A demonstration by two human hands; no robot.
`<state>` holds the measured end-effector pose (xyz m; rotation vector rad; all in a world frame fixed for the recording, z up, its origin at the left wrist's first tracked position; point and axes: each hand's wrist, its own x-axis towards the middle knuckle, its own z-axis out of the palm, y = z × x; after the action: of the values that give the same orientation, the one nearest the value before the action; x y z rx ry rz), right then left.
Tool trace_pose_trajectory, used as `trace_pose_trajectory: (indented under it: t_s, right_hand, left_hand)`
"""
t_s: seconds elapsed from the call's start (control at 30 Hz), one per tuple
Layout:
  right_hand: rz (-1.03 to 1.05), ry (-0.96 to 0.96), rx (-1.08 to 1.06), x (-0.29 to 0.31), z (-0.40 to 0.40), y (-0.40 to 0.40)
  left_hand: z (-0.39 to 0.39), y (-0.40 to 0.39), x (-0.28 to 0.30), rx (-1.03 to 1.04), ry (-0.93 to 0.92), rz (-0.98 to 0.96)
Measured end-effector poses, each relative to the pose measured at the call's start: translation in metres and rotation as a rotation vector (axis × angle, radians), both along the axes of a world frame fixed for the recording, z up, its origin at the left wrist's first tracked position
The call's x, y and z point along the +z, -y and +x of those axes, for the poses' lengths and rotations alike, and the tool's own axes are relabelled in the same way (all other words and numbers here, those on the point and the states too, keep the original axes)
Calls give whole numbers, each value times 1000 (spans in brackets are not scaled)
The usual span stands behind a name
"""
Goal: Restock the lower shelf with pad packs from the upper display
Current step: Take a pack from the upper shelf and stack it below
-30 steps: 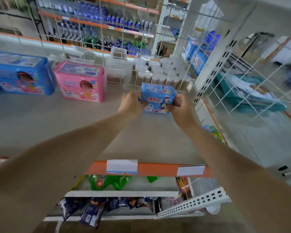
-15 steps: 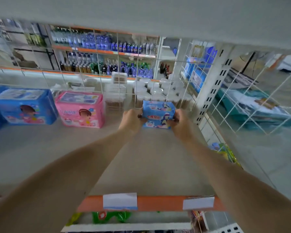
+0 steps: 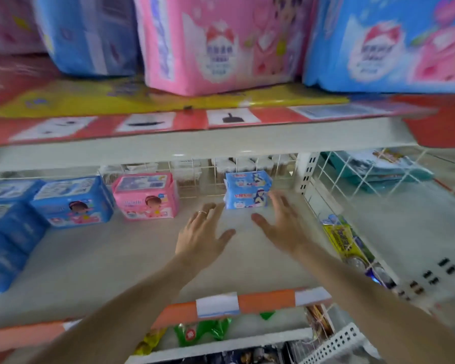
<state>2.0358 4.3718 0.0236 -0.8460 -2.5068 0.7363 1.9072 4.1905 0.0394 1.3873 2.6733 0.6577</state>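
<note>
While both hands hover above the lower shelf (image 3: 132, 258), neither holds anything. The left hand (image 3: 201, 236) is spread wide, palm down, fingers straight and fanned, with a ring (image 3: 202, 212) on one finger. Its fingertips lie just short of the small blue pad pack (image 3: 247, 190), at the pack's lower left corner; whether they touch it cannot be told. The right hand (image 3: 281, 225) is likewise wide and flat, blurred, with its fingers reaching up to the right front edge of that pack; contact there cannot be told either.

That small blue pad pack stands upright on the lower shelf, far back against the wire grid (image 3: 195, 174) and near the white slotted upright (image 3: 306, 174). Its printed face is turned toward the camera, and its long axis runs side to side, along the grid. It looks like two thin packs stacked one on the other, though blur makes this uncertain.

Left of the small blue pad pack, well apart from it, stands a pink pack (image 3: 146, 197), and further left a larger blue pack (image 3: 72, 202), with more blue packs (image 3: 5, 232) stacked beyond at the shelf's left end. Above the small blue pad pack, the upper shelf (image 3: 195, 139) carries big packs: a tall pink one (image 3: 221, 40) directly overhead, a blue one (image 3: 386, 43) to its right and another blue one (image 3: 90, 32) to its left. Below and nearer than the small blue pad pack, the lower shelf's orange front strip (image 3: 265, 302) bears white labels.
</note>
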Motion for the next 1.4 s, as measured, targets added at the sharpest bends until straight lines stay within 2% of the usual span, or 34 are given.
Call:
trace_pose_trajectory:
  t_s: [0.13,0.33,0.47,1.07,1.4]
  right_hand:
    - [103,34,55,36,23,64]
    - [219,-121,67,90,50,136]
    - [261,-121,61,116,73,166]
    - [392,-396,182,217,205,205]
    - [416,-525,230,246,222,217]
  left_hand:
    - [24,45,26,-33,43,68]
    - [55,88,58,-105,-44,174]
    - [77,103,76,-137,-65,207]
    - [191,156,177,-133,-272,448]
    - [213,194,225,-48,-377,548]
